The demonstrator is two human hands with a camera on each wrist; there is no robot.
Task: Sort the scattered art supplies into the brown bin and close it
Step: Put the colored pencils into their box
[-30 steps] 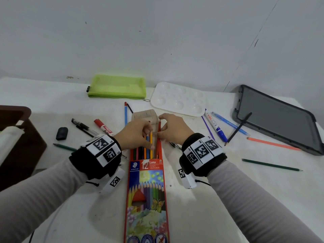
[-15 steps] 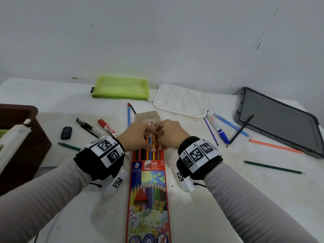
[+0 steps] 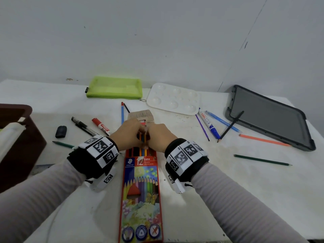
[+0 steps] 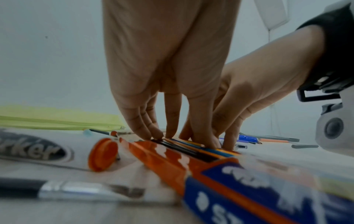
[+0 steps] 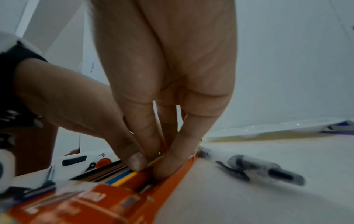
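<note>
- The coloured pencil box lies flat on the white table, lengthwise in front of the person, its far end open and the flap folded back onto the table.
- Coloured pencils lie side by side in the open end.
- The left hand is over the open end. In the left wrist view its fingertips point down onto the pencil ends, curled together; whether they pinch a pencil or only press cannot be told.
- The right hand is just beside the left, touching it. In the right wrist view its thumb and fingers close in a pinch on a yellow pencil at the box's right wall.
- The brown bin stands at the table's left edge, well apart from the hands.
- A red marker, black pens and an eraser lie left of the box.
- A green pouch and a white palette lie by the wall.
- A grey lid lies at far right, with loose pens and pencils near it.
</note>
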